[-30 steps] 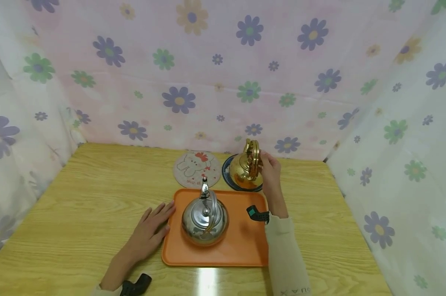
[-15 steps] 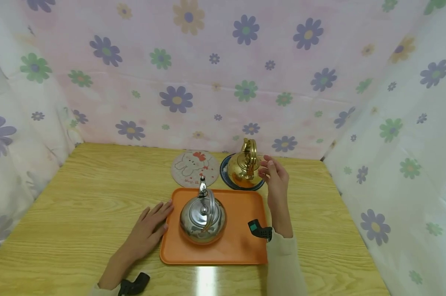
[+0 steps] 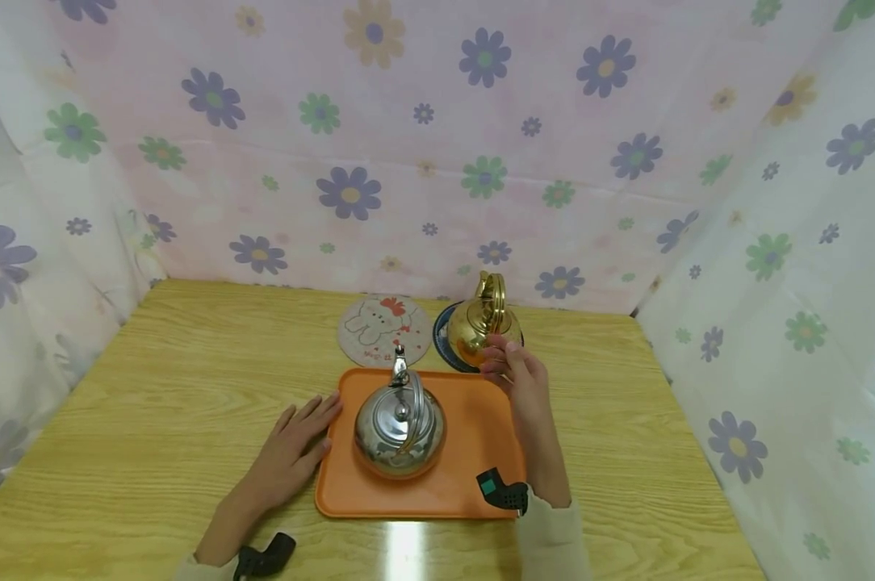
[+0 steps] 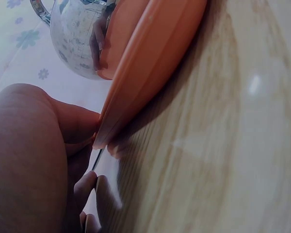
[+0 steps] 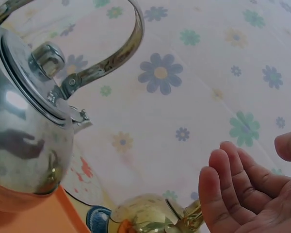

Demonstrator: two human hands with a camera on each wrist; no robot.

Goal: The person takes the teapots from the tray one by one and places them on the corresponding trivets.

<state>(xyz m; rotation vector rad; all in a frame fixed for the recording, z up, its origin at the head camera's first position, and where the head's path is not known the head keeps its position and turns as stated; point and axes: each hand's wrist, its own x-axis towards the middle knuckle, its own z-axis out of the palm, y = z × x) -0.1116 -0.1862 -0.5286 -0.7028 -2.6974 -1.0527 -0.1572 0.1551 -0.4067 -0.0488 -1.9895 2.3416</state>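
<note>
A silver kettle (image 3: 387, 440) stands on the orange tray (image 3: 459, 492), its spout pointing to the back and its handle upright. Behind the tray, a gold kettle (image 3: 466, 327) sits on a dark blue round mat (image 3: 441, 343). My right hand (image 3: 526, 391) is in the air over the tray's back right corner, just in front of the gold kettle. Its fingers are loosely bent and hold nothing, as the right wrist view shows too. My left hand (image 3: 288, 452) rests at the tray's left side, with its thumb and fingertips touching the rim (image 4: 121, 92).
A pale round mat (image 3: 379, 327) with a rabbit drawing lies left of the blue mat. All of this is on a wood-grain table (image 3: 190, 363). Flower-patterned cloth (image 3: 423, 145) hangs behind and at both sides.
My right hand has let go of the gold kettle's handle, drawn off to the right, then come back toward me and left. The left hand and both kettles have stayed put.
</note>
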